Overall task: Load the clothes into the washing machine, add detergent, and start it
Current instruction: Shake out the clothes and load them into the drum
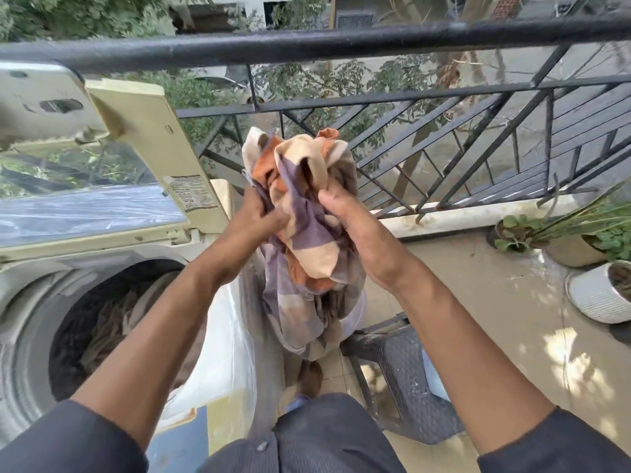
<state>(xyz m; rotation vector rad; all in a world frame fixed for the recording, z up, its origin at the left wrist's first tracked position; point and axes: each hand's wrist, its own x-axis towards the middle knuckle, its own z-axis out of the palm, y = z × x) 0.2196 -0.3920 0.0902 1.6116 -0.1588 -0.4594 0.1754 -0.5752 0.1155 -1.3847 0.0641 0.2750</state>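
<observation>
Currently, two hands hold one bunched cloth (307, 213), patterned in orange, beige and purple, in the air just right of the washing machine (30, 268), which serves as the reference landmark. Left hand (256, 216): fingers curled into the left side of the bundle. Right hand (355, 227): thumb and fingers clamped on the right side of the same bundle; its lower end hangs down between the two forearms. One washing machine is in view, top-loading, with one lid (102, 186) raised upright at its rear. One drum opening (112, 322) is exposed, and dark and tan clothes already lie inside it; their number cannot be determined. One dark wicker chair (406, 370) stands to the right of the machine, below the hanging cloth. One black metal railing (341, 42) runs behind the machine. Three plant pots (597, 295) stand on the floor far right of the machine, near the railing base.
</observation>
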